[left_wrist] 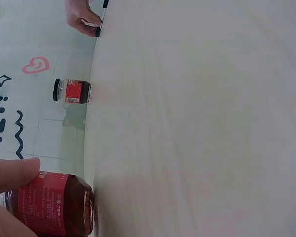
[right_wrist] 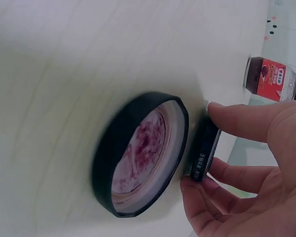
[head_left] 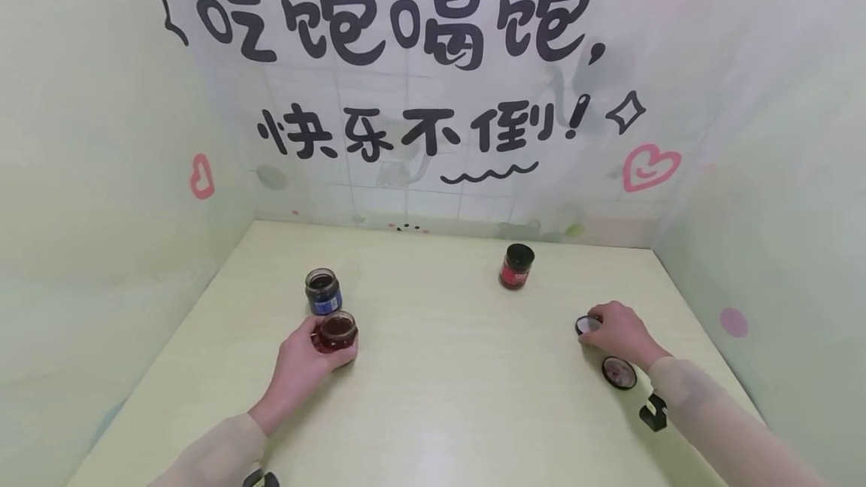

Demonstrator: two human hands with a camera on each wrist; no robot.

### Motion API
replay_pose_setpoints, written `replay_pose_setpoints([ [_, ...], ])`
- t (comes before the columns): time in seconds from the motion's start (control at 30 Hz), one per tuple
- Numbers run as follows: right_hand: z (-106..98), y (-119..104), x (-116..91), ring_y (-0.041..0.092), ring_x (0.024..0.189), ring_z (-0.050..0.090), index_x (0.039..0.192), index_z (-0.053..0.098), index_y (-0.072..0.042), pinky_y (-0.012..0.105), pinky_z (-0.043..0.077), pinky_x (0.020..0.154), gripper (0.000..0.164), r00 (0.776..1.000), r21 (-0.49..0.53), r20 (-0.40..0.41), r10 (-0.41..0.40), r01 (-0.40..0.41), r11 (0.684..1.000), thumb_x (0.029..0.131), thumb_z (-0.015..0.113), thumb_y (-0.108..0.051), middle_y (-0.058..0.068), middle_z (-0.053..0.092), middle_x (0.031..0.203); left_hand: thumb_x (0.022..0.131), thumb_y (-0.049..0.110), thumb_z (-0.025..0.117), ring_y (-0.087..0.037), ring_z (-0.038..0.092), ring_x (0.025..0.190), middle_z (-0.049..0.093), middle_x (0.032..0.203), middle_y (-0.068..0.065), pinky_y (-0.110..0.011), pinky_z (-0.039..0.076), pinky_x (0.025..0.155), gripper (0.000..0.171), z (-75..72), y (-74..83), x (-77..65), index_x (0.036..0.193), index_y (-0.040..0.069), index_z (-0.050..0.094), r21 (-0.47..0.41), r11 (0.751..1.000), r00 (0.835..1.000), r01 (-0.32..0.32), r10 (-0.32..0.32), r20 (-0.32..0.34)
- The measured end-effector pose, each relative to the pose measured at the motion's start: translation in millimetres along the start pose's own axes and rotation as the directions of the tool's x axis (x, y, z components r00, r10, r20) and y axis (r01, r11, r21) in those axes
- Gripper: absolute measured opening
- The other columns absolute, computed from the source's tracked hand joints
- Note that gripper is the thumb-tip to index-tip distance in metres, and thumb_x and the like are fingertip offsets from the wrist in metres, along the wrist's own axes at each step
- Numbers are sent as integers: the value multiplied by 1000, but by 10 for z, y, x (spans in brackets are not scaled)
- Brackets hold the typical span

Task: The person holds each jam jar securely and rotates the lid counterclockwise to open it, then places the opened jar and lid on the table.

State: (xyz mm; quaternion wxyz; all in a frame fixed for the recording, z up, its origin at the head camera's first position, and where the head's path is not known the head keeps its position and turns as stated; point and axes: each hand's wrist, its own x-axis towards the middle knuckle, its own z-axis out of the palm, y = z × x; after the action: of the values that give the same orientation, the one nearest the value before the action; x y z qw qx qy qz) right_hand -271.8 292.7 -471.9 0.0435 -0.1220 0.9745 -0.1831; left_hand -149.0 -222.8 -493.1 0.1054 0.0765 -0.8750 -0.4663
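Note:
My left hand grips an uncapped glass jar of dark red contents, upright at the left of the table. In the left wrist view the thumb lies along the red label of this jar. Just behind it stands a second uncapped jar, with a blue label. Over at the right, my right hand pinches a black jar lid by its rim, pale underside facing up. Beside those fingers another black lid lies inside up, its liner smeared with red.
A capped jar with a red label stands toward the back right of the pale table. Walls enclose the table at the back and both sides; black lettering covers the back one. Black wrist-camera mounts hang under the sleeves.

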Motion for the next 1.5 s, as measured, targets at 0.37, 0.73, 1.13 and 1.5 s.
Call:
replay_pose_setpoints([
  [0.37,1,75,-12,25,82,56,109,68,10,44,47,71,48,997,-25,-30,-66,65,998,77,86,-22,13,66,94,78,26,88,-27,63,103,67,117,-14,-45,48,92,61,48,-17,16,125,4,56,-1,1000,1000,23,-23,-1],
  [0.73,-46,53,49,26,77,54,104,67,12,45,48,68,45,993,-129,-36,-114,109,986,79,84,-21,15,60,88,79,32,86,-28,61,110,65,122,-14,-46,47,93,60,32,-15,54,122,7,53,5,1000,1000,23,-23,-10],
  [1.13,-48,21,45,28,79,56,100,69,10,47,48,70,43,992,-148,-6,-127,124,981,77,86,-22,15,63,88,81,33,85,-30,62,110,64,123,-16,-49,48,95,63,2,-78,84,126,7,50,25,1000,999,15,-16,36],
  [1.5,-7,13,16,26,75,51,102,68,12,44,45,65,43,992,-140,2,-128,127,982,80,84,-22,14,59,86,81,30,85,-35,60,116,62,127,-21,-53,46,99,64,-15,-79,84,127,5,48,39,999,998,17,-19,52],
])
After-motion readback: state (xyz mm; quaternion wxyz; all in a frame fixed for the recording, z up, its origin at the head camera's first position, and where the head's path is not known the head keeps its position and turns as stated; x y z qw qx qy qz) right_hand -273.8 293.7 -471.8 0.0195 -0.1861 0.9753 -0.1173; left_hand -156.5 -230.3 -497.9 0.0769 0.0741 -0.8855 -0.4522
